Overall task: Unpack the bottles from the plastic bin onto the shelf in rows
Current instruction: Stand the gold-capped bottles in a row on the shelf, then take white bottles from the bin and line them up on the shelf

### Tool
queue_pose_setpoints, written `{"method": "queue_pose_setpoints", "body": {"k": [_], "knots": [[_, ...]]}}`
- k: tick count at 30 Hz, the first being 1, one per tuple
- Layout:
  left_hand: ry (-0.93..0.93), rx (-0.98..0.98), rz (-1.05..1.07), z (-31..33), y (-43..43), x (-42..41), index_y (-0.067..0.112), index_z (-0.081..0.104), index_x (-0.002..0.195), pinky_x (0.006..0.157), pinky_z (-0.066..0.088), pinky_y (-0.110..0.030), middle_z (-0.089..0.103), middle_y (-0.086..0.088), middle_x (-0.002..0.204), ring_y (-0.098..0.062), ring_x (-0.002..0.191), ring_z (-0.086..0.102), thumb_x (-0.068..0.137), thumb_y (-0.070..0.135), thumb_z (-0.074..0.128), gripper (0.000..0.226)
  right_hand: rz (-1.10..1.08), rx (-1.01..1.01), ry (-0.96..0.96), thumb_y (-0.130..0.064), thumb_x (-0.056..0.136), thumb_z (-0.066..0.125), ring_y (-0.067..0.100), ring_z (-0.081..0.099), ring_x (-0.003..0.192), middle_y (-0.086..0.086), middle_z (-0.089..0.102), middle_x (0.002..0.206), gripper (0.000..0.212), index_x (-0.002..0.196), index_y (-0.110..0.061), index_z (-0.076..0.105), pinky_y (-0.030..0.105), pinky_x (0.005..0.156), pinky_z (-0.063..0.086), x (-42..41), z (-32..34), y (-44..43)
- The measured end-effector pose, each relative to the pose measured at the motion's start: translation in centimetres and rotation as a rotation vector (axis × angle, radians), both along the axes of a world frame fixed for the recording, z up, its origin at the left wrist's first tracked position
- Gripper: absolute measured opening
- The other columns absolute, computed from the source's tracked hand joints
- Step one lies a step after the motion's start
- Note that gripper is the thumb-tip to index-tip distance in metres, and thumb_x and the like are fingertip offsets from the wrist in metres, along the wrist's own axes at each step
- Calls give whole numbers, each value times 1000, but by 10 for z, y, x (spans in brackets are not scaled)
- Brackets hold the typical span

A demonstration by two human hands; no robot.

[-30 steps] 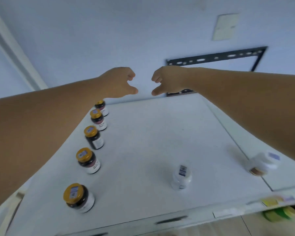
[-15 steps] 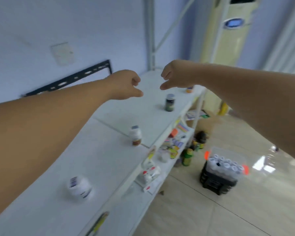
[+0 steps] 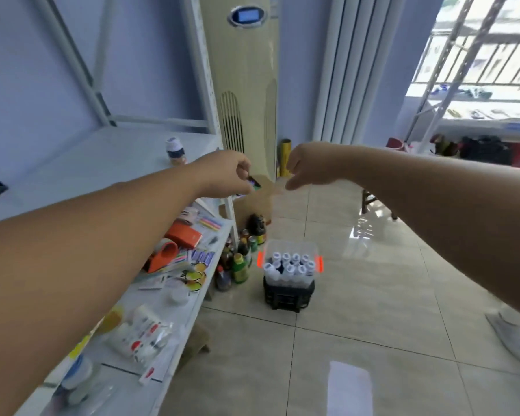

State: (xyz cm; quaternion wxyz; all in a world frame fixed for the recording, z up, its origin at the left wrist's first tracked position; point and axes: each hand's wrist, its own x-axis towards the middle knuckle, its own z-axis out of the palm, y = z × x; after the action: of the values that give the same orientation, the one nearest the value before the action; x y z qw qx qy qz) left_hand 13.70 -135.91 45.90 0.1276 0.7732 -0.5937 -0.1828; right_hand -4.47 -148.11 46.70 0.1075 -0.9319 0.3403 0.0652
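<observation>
A clear plastic bin (image 3: 290, 247) with orange latches sits on a black crate (image 3: 288, 294) on the tiled floor, holding several white-capped bottles (image 3: 289, 262). The white top shelf (image 3: 102, 163) runs along the left, with one white-capped bottle (image 3: 174, 151) standing on it. My left hand (image 3: 227, 174) and my right hand (image 3: 309, 168) are stretched out in mid-air above the floor, fingers curled, with nothing visibly in them. A dark bottle (image 3: 255, 183) at the shelf's end shows partly behind my left hand.
A tall cream air conditioner (image 3: 246, 85) stands past the shelf's end. The lower shelf (image 3: 198, 295) is cluttered with packets and an orange tape dispenser (image 3: 162, 255). Several glass bottles (image 3: 237, 262) stand on the floor beside the crate. A shoe (image 3: 514, 337) is at right.
The view has swung right, from the row of gold-capped jars on the shelf top to the floor and the bin. Both hands stay curled out in front.
</observation>
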Motion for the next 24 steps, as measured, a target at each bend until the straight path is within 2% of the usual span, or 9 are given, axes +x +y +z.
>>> {"method": "queue_pose_setpoints", "body": {"k": [3, 5, 8, 11, 16, 20, 24], "knots": [[-2, 47, -35, -16, -39, -10, 19, 55, 138, 99, 50, -36, 64, 5, 127, -15, 113, 61, 82, 39, 77, 64, -29, 64, -1, -45, 89, 68, 23, 60, 101, 2, 65, 110, 56, 130, -8, 62, 35, 89, 50, -13, -22, -34], [-3, 71, -53, -29, -65, -11, 18, 55, 138, 100, 50, -36, 65, 3, 127, -16, 113, 61, 83, 38, 77, 62, -37, 88, 9, -46, 89, 68, 25, 61, 108, 5, 66, 122, 58, 134, -10, 60, 40, 97, 50, -14, -38, -57], [3, 133, -76, -56, -105, -5, 17, 55, 139, 102, 49, -38, 65, 2, 128, -17, 115, 61, 84, 37, 77, 62, -53, 129, 19, -47, 88, 69, 24, 62, 109, 6, 67, 123, 58, 133, -11, 60, 40, 97, 50, -9, -67, -93], [30, 186, -92, -95, -151, 9, 16, 56, 138, 99, 50, -36, 65, 1, 126, -18, 113, 61, 85, 37, 76, 60, -106, 182, 23, -47, 85, 73, 23, 63, 107, 3, 68, 122, 59, 132, -13, 62, 33, 90, 49, 4, -100, -137], [61, 353, -125, -194, -236, 38, 14, 57, 136, 96, 52, -39, 64, -4, 128, -23, 112, 62, 86, 36, 73, 57, -182, 289, 87, -44, 83, 76, 24, 62, 103, 3, 69, 120, 56, 128, -13, 65, 28, 83, 45, 37, -184, -218], [76, 496, -151, -278, -285, 58, 13, 57, 137, 98, 50, -35, 62, -7, 134, -24, 119, 60, 86, 34, 70, 56, -257, 401, 172, -37, 85, 76, 29, 64, 107, 10, 71, 117, 48, 120, -5, 67, 37, 94, 51, 47, -263, -272], [112, 634, -171, -355, -307, 56, 11, 62, 106, 92, 53, -44, 68, -17, 119, -31, 108, 64, 84, 33, 69, 32, -294, 513, 233, -36, 88, 72, 28, 61, 115, 6, 67, 126, 49, 128, -9, 63, 32, 96, 47, 36, -342, -297]]}}
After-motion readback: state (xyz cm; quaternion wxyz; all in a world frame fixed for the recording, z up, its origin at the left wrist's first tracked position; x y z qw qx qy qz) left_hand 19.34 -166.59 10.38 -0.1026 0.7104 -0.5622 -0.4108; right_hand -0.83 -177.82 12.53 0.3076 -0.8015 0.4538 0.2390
